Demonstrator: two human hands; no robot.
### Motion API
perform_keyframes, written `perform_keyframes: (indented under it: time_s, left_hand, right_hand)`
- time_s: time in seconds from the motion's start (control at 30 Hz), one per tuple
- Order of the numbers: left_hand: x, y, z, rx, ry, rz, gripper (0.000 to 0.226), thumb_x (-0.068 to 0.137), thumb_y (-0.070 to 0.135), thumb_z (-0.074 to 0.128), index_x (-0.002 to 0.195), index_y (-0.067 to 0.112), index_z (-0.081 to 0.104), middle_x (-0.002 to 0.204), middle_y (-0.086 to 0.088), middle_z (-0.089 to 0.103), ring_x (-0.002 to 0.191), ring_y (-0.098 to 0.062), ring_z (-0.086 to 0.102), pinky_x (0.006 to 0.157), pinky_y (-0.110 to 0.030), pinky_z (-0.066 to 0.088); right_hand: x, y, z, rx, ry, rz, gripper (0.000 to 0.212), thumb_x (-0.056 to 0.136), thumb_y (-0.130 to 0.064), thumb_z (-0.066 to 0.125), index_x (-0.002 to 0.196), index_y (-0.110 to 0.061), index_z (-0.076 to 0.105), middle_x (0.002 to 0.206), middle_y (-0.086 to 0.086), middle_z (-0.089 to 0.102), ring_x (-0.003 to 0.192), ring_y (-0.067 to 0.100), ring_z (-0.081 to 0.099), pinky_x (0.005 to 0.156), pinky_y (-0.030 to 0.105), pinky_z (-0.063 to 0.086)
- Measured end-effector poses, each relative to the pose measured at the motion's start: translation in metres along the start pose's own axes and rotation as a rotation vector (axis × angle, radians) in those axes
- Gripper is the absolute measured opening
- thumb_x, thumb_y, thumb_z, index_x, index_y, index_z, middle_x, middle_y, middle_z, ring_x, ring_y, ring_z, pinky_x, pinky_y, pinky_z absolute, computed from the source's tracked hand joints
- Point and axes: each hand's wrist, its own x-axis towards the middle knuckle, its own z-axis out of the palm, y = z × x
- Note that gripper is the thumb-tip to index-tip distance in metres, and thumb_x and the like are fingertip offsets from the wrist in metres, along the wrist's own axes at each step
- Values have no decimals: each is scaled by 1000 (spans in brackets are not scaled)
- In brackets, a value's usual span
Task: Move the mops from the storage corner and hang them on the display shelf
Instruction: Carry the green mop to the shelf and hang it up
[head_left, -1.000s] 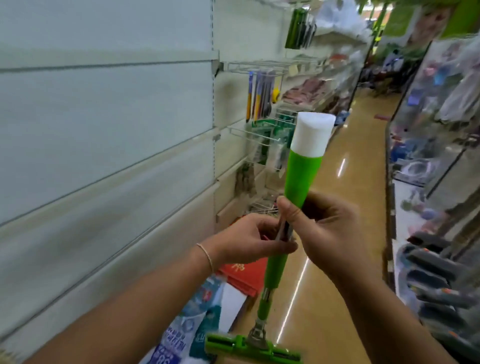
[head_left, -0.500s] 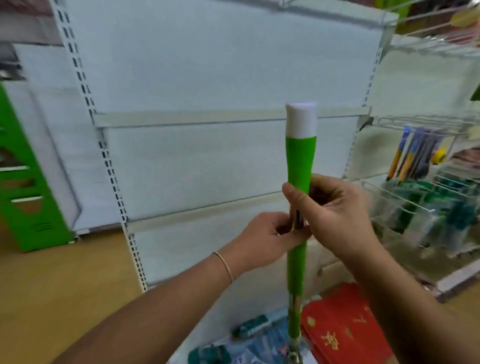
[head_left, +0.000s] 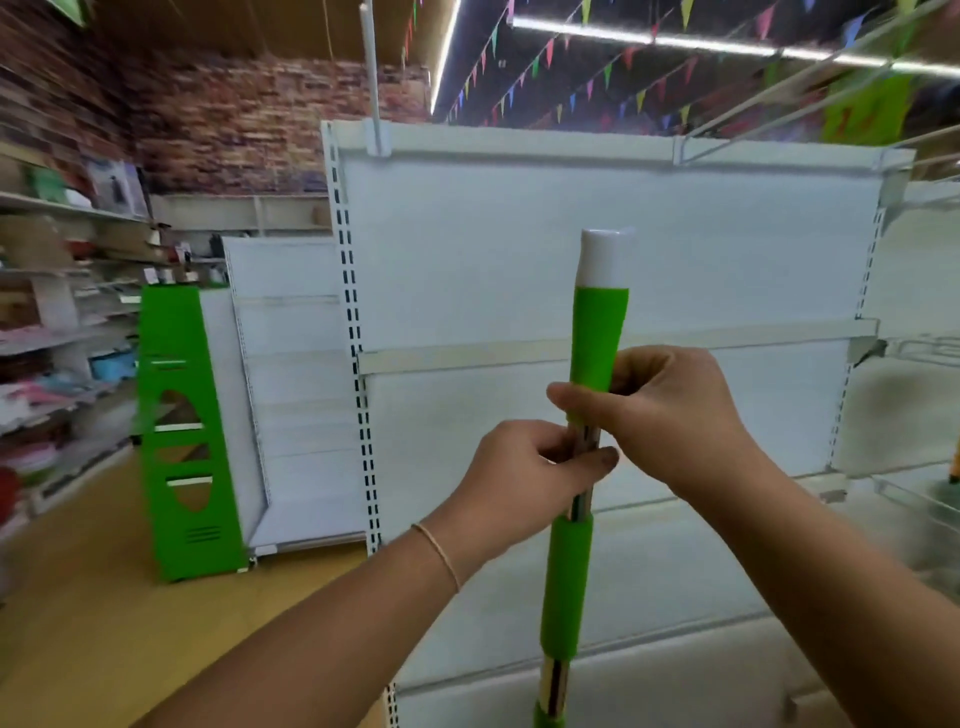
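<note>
Dead centre of the frame, the mop handle stands upright, green grip topped by a white cap. The right hand curls round the bottom of the grip; just below it the left hand pinches the bare metal shaft. Behind them stands the white display shelf; a green stand sits at left. No readable writing or brand anywhere.

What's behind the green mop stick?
Behind the mop handle stands a white shelf panel with a rail across it. The handle and both hands, left hand and right hand, cover part of that panel.
</note>
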Motion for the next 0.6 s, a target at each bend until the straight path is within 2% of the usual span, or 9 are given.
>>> perform_keyframes:
  time_s: [0.1,0.17,0.27,0.37,0.43,0.5,0.53,0.6]
  left_hand:
    - [5,18,-32,16,38,17,19,81,30,76,68,17,72,64,-1,65,70,-23,65,79,-57,57]
    - [5,33,-51,43,63,18,22,80,32,76,73,12,73,69,-7,64,71,-24,63,81,-58,56]
    - [-2,48,-73,49,132,10,24,86,34,72,81,11,73,81,-18,68,80,-35,66,88,-57,54]
    - [-9,58,-95,27,169,11,20,91,25,69,89,5,73,95,-22,71,94,-38,68,93,-56,52]
    - [-12,65,-108,36,163,33,14,92,15,67,92,2,72,95,-22,72,92,-33,72,90,-50,56]
    - [-14,72,-120,21,176,69,9,91,9,64,90,5,71,89,-14,74,81,-24,73,79,-38,61]
    - [-16,77,-124,14,181,90,9,91,8,63,88,9,71,84,-8,74,77,-21,73,73,-33,60]
    - [-17,86,-132,7,192,127,12,93,8,60,87,14,70,81,0,74,78,-18,73,74,-30,60]
  right_hand:
    - [20,-20,13,-8,11,-72,30,64,-36,90,70,-11,73,63,4,72,61,20,71,62,43,60]
    - [34,-35,24,-39,10,-169,34,64,-44,88,74,-19,69,63,3,70,60,17,69,62,40,58]
    - [48,-58,36,-67,-17,-289,34,71,-56,79,79,-26,65,61,-1,67,58,11,66,61,35,55]
    - [58,-77,46,17,-65,-328,28,80,-46,74,79,-18,70,62,2,68,57,13,64,62,39,57]
    - [65,-89,51,108,-109,-349,25,81,-34,75,79,-10,72,66,8,69,57,17,65,62,41,56]
    - [71,-101,56,155,-128,-396,30,79,-31,78,76,-3,70,63,14,66,48,18,59,53,38,51]
    - [74,-106,58,176,-128,-416,32,78,-32,79,75,-2,69,59,14,64,45,14,55,49,36,48]
    - [80,-118,63,223,-114,-438,31,75,-35,82,72,-7,69,51,3,61,43,7,54,49,33,49]
